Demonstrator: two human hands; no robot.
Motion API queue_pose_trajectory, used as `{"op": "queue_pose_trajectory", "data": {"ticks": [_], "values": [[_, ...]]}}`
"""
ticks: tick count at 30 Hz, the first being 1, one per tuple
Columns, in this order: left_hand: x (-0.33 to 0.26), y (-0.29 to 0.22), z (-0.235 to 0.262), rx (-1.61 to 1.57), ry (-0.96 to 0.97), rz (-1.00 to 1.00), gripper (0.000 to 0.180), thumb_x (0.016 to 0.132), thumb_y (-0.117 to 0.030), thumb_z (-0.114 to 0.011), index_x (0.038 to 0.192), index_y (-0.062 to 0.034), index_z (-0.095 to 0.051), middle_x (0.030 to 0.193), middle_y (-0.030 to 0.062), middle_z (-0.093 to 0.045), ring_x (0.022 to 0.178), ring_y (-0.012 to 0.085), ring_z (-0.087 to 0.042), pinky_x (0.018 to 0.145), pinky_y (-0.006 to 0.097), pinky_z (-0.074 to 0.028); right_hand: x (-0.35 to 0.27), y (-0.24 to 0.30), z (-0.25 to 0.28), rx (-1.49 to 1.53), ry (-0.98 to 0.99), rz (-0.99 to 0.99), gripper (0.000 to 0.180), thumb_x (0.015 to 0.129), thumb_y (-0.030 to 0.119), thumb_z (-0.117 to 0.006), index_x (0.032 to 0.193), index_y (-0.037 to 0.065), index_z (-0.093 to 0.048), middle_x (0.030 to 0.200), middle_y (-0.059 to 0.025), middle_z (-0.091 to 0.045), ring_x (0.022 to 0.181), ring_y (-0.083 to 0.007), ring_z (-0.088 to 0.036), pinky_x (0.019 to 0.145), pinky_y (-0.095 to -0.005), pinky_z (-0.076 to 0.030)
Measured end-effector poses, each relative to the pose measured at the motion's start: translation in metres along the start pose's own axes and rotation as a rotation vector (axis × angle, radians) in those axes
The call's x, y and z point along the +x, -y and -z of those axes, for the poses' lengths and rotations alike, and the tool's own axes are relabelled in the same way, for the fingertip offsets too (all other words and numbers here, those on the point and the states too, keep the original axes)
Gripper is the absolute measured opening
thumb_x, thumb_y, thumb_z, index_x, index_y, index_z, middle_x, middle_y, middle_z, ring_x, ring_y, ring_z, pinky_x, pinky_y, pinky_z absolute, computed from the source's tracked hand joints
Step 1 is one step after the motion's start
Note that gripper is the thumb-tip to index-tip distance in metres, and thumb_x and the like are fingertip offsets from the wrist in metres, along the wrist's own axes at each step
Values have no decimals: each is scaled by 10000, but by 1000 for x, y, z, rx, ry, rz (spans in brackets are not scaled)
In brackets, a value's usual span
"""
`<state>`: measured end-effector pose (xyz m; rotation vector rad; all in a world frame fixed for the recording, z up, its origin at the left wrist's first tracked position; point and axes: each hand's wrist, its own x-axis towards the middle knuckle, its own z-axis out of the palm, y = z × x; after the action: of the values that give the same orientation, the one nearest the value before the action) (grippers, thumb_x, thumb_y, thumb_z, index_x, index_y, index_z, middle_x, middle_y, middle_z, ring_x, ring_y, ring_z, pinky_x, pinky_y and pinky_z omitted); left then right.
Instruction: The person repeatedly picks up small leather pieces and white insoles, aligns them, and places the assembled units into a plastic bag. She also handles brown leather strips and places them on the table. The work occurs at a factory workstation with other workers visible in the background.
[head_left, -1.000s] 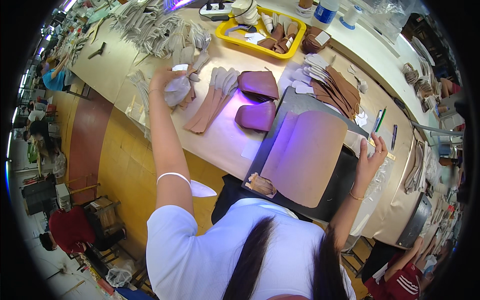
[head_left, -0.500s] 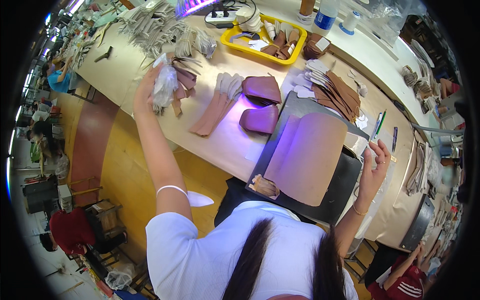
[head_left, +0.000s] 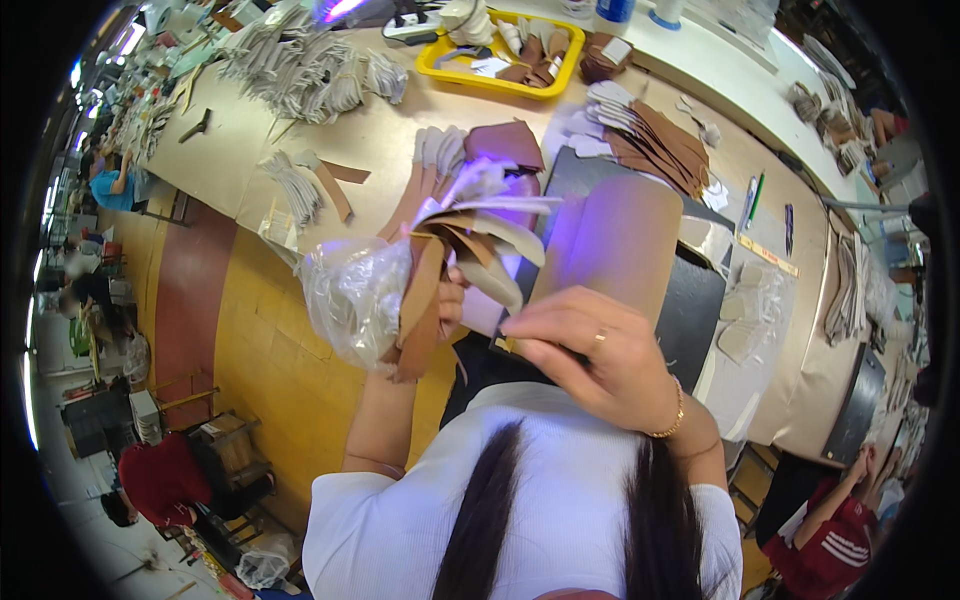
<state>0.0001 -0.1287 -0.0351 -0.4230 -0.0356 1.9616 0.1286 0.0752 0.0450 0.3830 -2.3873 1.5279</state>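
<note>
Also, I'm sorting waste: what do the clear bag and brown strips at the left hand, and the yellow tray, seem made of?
Clear bag: likely thin, glossy plastic; it's see-through and crinkled.
Brown strips: leather or imitation leather, matt, smooth and bending; I can't tell which.
Yellow tray: probably hard plastic, slightly shiny, with even colour and a smooth rim.

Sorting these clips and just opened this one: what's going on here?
A person's left hand holds a bunch of brown and white strips up in front of the body, with a clear plastic bag against its left side. The right hand is close beside the strips; whether it touches them is hard to tell. Beyond, a curved brown sheet lies on a dark board, and a yellow tray stands farther back.
</note>
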Motion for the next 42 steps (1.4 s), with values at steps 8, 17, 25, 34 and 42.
{"op": "queue_pose_trajectory", "data": {"ticks": [8,17,25,34,42], "values": [[-11,39,21,372,108,12,627,969,-565,-355,1415,-124,-373,1218,135,-548,736,129,-574,604,227,-482,-8,-8,-16,-203,-246,32,208,790,23,-688,995,31,-654,908,-107,-655,813,-275,-636,731,-322,-508],[14,70,-4,1034,-18,-405,476,947,-184,-583,1332,-71,-328,1195,88,-549,1066,155,-562,901,286,-468,-37,-4,8,-188,-434,-196,131,779,3,-700,896,24,-644,810,-87,-615,739,-212,-615,669,-286,-488],[33,81,-17,1102,2,-468,559,957,-178,-570,1401,-59,-252,1268,99,-497,1154,157,-499,971,312,-413,-37,-2,3,-284,-185,-174,484,656,174,-834,1076,80,-613,969,-89,-557,800,-212,-577,686,-291,-486],[43,78,-14,1071,-4,-467,698,936,-109,-576,1471,-72,-130,1320,139,-464,1182,201,-490,991,338,-407,-39,-12,-2,-362,-226,-224,390,780,-48,-654,1140,94,-607,934,-99,-555,778,-232,-572,688,-322,-489],[48,80,-23,1128,38,-453,587,956,-116,-541,1440,-58,-214,1238,135,-532,1105,175,-541,925,306,-456,-36,-18,3,-388,-369,-201,397,755,-61,-654,1114,104,-611,949,-114,-544,825,-281,-583,692,-353,-494]]}}
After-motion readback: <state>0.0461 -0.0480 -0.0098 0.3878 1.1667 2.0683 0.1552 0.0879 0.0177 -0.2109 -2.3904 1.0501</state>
